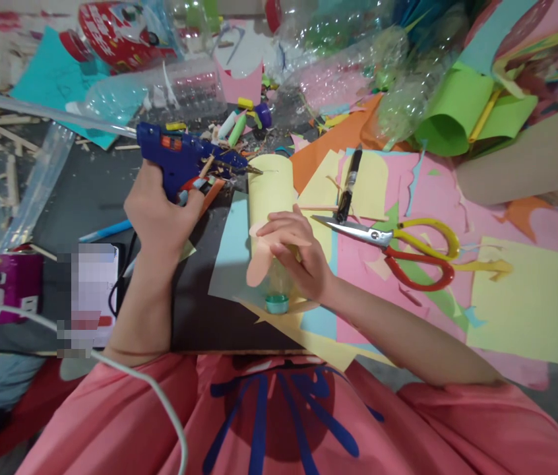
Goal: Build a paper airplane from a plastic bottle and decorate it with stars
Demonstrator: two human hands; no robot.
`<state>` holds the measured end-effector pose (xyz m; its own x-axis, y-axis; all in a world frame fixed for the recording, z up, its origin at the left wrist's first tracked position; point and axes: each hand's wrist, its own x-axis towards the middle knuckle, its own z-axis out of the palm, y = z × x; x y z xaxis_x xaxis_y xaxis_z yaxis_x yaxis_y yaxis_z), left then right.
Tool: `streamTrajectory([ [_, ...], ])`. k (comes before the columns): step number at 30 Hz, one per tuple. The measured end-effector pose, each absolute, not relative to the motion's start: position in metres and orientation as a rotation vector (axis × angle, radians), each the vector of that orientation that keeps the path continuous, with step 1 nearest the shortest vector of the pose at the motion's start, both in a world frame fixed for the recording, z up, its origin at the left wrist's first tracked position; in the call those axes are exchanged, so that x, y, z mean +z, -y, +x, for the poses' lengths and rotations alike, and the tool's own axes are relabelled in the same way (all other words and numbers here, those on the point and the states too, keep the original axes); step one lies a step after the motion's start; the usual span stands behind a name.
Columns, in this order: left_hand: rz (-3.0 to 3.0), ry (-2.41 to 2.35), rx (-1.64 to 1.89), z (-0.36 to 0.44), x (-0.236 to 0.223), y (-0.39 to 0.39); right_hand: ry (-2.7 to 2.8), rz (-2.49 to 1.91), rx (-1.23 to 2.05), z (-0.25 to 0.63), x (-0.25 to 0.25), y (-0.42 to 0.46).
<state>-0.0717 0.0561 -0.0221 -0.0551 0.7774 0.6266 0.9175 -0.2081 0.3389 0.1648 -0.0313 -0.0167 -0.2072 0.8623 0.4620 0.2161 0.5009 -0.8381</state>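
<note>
"Largest?"
"Table (200, 316), dark. Over it, one paper-wrapped bottle (272, 198) — long axis fore-and-aft, cap (277, 304) toward the near edge; right hand (303, 260), fingers clasped on it."
"Next?"
"Glue gun (180, 155) — nozzle (254, 169) rightward; left hand (160, 214), fingers wrapped round it."

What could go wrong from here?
The blue glue gun in the left hand has its nozzle at the yellow paper tube; if hot, it might burn the right hand at the tube's near end. The tube is round, so it may turn under the nozzle. The scissors lie close beside the right hand, so a sideways move could bring a prick.
</note>
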Motion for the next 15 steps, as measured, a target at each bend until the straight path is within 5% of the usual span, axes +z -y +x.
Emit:
streamTrajectory([
  [15,-1.660,2.413,-1.070,-0.221,-0.096,-0.122,1.722,-0.953,0.841,0.166,-0.019,0.030],
])
